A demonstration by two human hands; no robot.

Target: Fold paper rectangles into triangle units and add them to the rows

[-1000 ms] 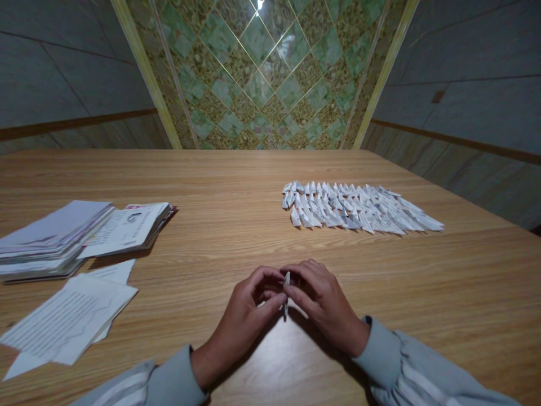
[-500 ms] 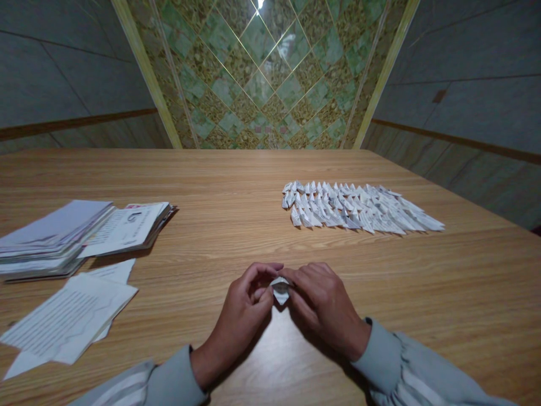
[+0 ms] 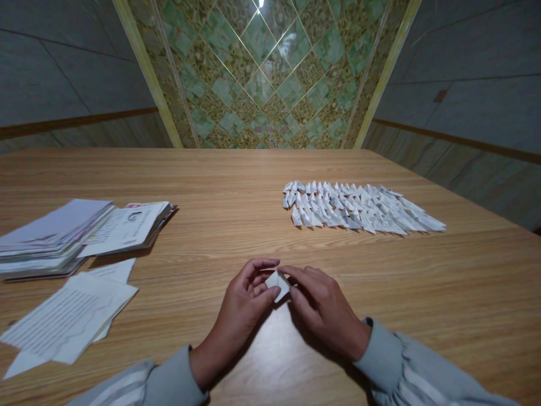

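A small folded piece of paper [image 3: 276,283], white and roughly diamond-shaped, is held between my hands just above the table. My left hand [image 3: 247,296] pinches it from the left, the thumb lying on its face and the fingers curled behind. From the other side, my right hand [image 3: 320,299] grips its right edge between thumb and index finger. Farther off to the right stand rows of small folded paper boats [image 3: 346,208], packed closely together.
At the left lies a thick stack of papers [image 3: 54,225] beside a stack of booklets or printed sheets [image 3: 131,225]. Nearer me are loose lined paper pieces [image 3: 76,310]. The wooden table [image 3: 211,186] reaches toward a tiled wall [image 3: 270,73].
The folded paper has turned from an opened, pocket-like shape to a flat diamond facing me. My left fingers have lifted and spread a little from the right hand.
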